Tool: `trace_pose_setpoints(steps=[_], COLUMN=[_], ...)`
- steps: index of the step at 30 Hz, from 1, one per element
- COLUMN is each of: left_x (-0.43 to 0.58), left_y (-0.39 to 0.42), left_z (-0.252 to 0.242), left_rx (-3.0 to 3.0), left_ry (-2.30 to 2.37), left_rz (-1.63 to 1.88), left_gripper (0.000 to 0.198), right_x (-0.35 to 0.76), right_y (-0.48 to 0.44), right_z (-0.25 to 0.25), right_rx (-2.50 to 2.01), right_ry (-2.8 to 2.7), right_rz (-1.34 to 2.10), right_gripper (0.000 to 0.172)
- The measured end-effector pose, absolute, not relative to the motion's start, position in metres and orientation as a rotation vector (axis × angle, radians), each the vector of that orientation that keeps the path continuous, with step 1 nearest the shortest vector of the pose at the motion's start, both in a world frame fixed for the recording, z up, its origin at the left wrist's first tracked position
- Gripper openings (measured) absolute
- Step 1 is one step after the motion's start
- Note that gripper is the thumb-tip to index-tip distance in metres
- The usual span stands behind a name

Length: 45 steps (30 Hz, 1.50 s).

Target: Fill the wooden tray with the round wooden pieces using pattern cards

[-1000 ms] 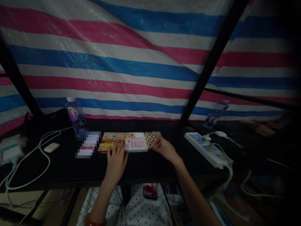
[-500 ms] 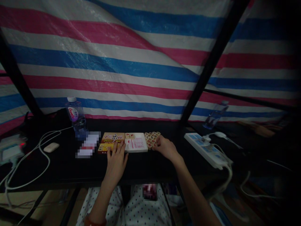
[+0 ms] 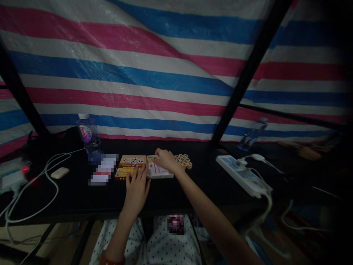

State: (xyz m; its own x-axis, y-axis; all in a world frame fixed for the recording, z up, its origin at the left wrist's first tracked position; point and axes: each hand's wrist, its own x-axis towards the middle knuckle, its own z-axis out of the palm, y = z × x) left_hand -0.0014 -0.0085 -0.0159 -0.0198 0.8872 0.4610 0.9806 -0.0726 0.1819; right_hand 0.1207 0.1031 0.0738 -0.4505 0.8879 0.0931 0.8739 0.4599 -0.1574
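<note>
A yellow game box lid (image 3: 131,163) and a white open box (image 3: 160,172) with a red-printed sheet lie side by side on the black table (image 3: 176,191). My left hand (image 3: 137,187) rests flat with fingers spread on the near edge of the lid. My right hand (image 3: 164,159) reaches over the far part of the white box, its fingers pinched together at the box's far left corner, where round wooden pieces (image 3: 151,158) lie. I cannot make out what the fingers hold. A cluster of several round wooden pieces (image 3: 184,160) sits just right of the box.
A water bottle (image 3: 88,137) stands at the left back, with white cables (image 3: 52,176), a small white device (image 3: 60,172) and a charger with a red light (image 3: 16,176). A white power strip (image 3: 242,175) lies at the right, with a second bottle (image 3: 252,134) behind it. A striped tarp hangs behind.
My right hand has left the pile of wooden pieces and moved left and back over the white box. The left hand has stayed on the lid.
</note>
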Motion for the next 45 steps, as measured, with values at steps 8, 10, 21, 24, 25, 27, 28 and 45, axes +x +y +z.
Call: trace_pose_setpoints(steps=[8,10,21,24,25,27,28,45], left_x=[-0.001,-0.001,-0.001,-0.001,-0.001,-0.001,0.0,-0.002], left_y=[-0.009,-0.009,-0.01,-0.009,-0.01,-0.01,-0.01,-0.01], left_z=[-0.015,-0.014,-0.015,-0.015,-0.015,-0.014,-0.013,-0.014], left_rx=[-2.057,-2.057,-2.057,-2.051,-2.048,-2.048,-2.049,-2.049], left_ry=[-1.991,-1.992,-1.997,-1.991,-1.991,-1.994,-1.997,-1.979], left_rz=[-0.702,-0.696,-0.686,-0.692,-0.695,-0.697,-0.698,-0.703], left_gripper=[0.042,0.042,0.041,0.041,0.041,0.041,0.04,0.041], right_x=[0.111,0.116,0.134,0.162,0.174,0.198,0.21,0.259], right_y=[0.111,0.111,0.109,0.104,0.101,0.094,0.091,0.077], right_z=[0.051,0.05,0.051,0.056,0.058,0.06,0.06,0.026], right_rx=[-1.575,-1.567,-1.41,-1.359,-1.364,-1.392,-1.398,-1.534], right_ry=[-2.547,-2.549,-2.344,-2.143,-2.077,-1.987,-1.971,-1.853], right_rz=[0.035,0.054,0.239,0.335,0.364,0.413,0.429,0.631], right_gripper=[0.019,0.017,0.013,0.014,0.014,0.017,0.018,0.018])
